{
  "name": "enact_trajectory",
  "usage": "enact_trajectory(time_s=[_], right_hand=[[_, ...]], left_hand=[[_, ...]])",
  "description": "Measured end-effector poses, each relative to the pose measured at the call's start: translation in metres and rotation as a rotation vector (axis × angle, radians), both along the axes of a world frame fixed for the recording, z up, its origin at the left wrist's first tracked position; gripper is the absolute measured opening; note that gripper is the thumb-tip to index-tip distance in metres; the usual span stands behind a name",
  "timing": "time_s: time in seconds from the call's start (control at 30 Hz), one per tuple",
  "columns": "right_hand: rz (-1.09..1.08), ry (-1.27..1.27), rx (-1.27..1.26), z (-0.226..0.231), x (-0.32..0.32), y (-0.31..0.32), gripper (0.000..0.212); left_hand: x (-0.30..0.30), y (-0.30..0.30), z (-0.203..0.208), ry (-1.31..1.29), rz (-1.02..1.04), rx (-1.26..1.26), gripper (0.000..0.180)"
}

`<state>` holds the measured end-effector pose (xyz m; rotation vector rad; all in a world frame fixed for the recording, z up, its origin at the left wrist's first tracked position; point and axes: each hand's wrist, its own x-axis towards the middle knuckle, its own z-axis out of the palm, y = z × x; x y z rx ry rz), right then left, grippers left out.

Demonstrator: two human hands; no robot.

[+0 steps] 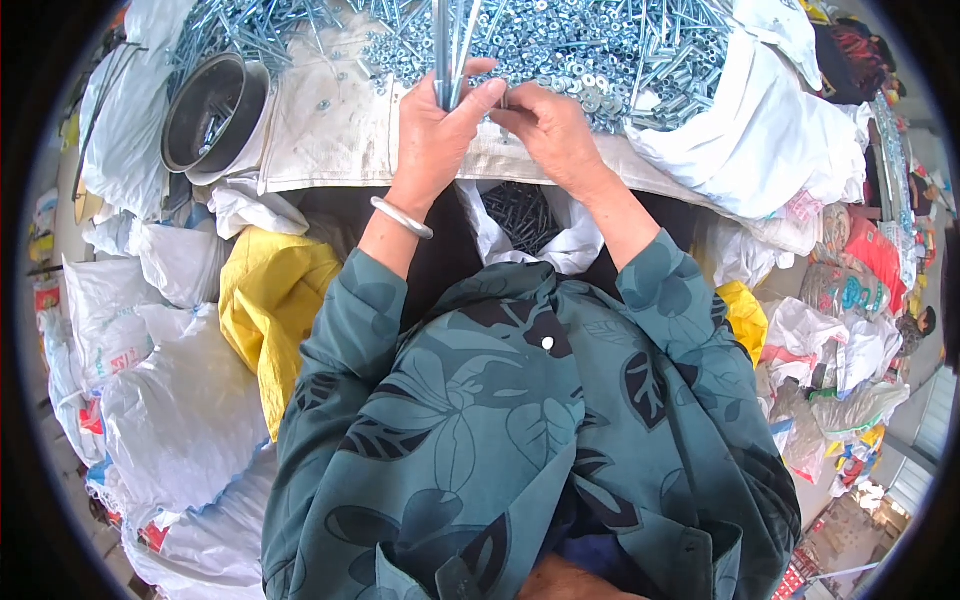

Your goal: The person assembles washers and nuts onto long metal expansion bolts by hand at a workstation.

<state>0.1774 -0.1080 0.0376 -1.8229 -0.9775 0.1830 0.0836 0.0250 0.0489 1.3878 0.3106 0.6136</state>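
Observation:
My left hand [432, 140] is closed round a few long silvery bolts [442, 50], which stand upright out of the fist; their lower ends are hidden in the fingers. Close beside it, my right hand [553, 135] has its thumb and fingers pinched together near the left thumb. Whatever sits in that pinch is too small and covered to name. Both hands are over the near edge of the cloth-covered table [325, 140]. Just beyond them spreads a pile of small metal nuts [510, 45], with flat washers [597, 97] at its near right side.
More long bolts [235, 30] are heaped at the far left. A dark round bowl [180, 135] with a few metal pieces stands at the table's left edge. Below the table, an open white sack [490, 235] holds dark screws. Full white sacks [180, 410] crowd the left.

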Motion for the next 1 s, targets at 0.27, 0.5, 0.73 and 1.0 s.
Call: enact_trajectory(time_s=[0.27,0.5,0.73,1.0], right_hand=[[0.032,-0.025,0.019,-0.017,0.006,0.005,0.017],[-0.064,-0.055,0.058,-0.012,0.005,-0.001,0.024],[0.09,0.387,0.217,-0.011,0.006,-0.006,0.043],[-0.061,0.408,0.275,-0.021,0.005,-0.003,0.056]], left_hand=[[0.007,0.005,0.014,0.079,-0.12,0.251,0.022],[0.014,0.005,0.007,-0.025,-0.071,0.389,0.019],[0.017,0.007,-0.002,0.016,-0.043,0.41,0.022],[0.017,0.001,0.003,-0.041,-0.015,0.472,0.022]])
